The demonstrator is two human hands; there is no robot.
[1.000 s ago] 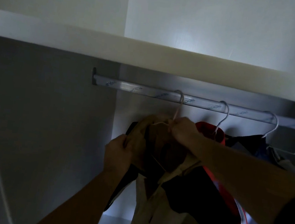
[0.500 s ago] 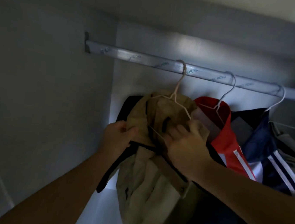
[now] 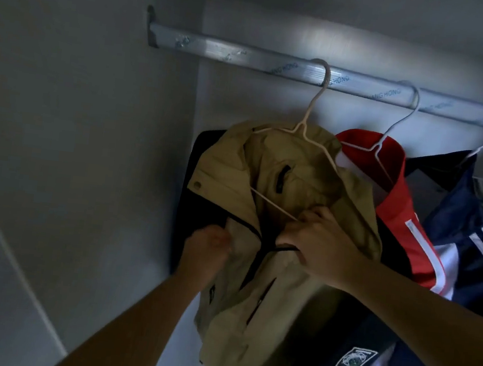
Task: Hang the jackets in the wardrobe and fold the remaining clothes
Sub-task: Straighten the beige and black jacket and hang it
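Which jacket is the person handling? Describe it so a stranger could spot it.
Find the metal rail running across the top. The leftmost hanger carries the tan jacket. Beside it hang a red jacket and a navy jacket; it alone is tan with black zips.

1. Rail (image 3: 277, 66): metal, printed lettering, runs 10 to 2 o'clock across the top.
2. Tan jacket (image 3: 279, 187): centre, on a white wire hanger (image 3: 311, 112) hooked over the rail at 12 o'clock. Dark panel at its 9 o'clock edge.
3. Your left hand (image 3: 207, 248): 7 o'clock, blurred, gripping the jacket's front edge.
4. Your right hand (image 3: 317, 242): 4 o'clock, pinching fabric by the zip, approx. at the hanger's lower wire.
5. Red jacket (image 3: 394, 200): 3 o'clock, own hanger, touching the tan one.
6. Navy jacket (image 3: 468, 238): 4 o'clock, white stripes, w/ badge (image 3: 355, 358) at 5 o'clock.
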